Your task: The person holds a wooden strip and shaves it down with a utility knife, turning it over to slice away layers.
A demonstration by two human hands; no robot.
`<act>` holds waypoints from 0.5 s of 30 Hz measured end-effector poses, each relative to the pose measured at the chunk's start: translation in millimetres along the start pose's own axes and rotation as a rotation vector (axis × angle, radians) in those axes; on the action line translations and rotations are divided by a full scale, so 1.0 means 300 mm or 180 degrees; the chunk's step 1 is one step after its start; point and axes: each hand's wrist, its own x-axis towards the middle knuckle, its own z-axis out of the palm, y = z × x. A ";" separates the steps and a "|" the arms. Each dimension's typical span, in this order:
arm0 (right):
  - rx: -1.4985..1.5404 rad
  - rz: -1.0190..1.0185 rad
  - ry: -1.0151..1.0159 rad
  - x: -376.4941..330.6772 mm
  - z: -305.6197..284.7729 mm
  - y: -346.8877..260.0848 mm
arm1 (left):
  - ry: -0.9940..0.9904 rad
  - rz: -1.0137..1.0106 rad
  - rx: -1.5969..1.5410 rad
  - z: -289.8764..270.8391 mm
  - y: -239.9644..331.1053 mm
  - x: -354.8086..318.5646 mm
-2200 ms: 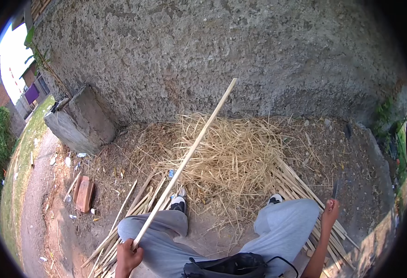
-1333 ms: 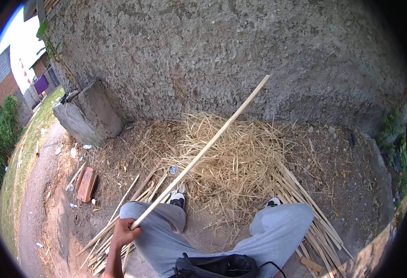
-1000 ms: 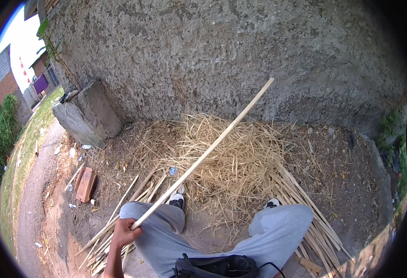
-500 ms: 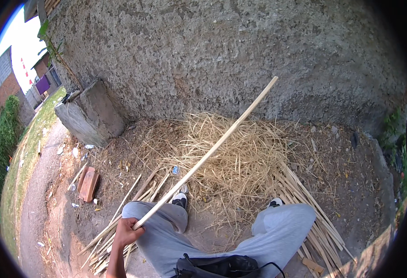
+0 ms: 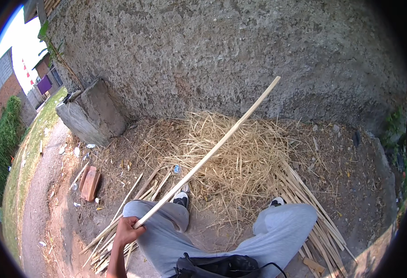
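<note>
Far to the left of the left hand, I see the path running toward the edge of my view. Nearer to it lies the clay tile; farther ahead, the concrete block limits the room. Beside and below the hand, the left sticks spread on the ground. The hand is closed around the lower end of the wooden strip, which slants forward and rightward, above the left knee and the heap of shavings. Its far tip shows against the wall; whether they touch, I cannot tell. Well to the right are the right sticks, then the low concrete edge. The right hand is outside my view, its state unknown to me; in the earliest frame it held a knife. Since then, the strip's tip has swung rightward.
</note>
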 end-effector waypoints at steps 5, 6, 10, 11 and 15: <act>0.0008 0.0001 -0.0004 -0.003 0.000 0.001 | 0.0047 -0.0006 0.0038 0.007 -0.009 -0.004; 0.0009 0.0002 -0.0005 -0.002 0.002 0.000 | 0.0081 0.0007 0.0040 0.008 -0.012 -0.004; 0.0014 -0.0002 -0.0007 -0.002 0.005 0.005 | 0.0066 0.0044 0.0001 0.014 -0.025 0.007; 0.0004 -0.0009 -0.0012 -0.003 0.006 0.008 | 0.0064 0.0035 0.0017 0.015 -0.022 0.007; -0.0005 -0.0030 0.0001 -0.004 0.003 0.007 | 0.0066 0.0070 -0.0027 0.008 0.003 -0.005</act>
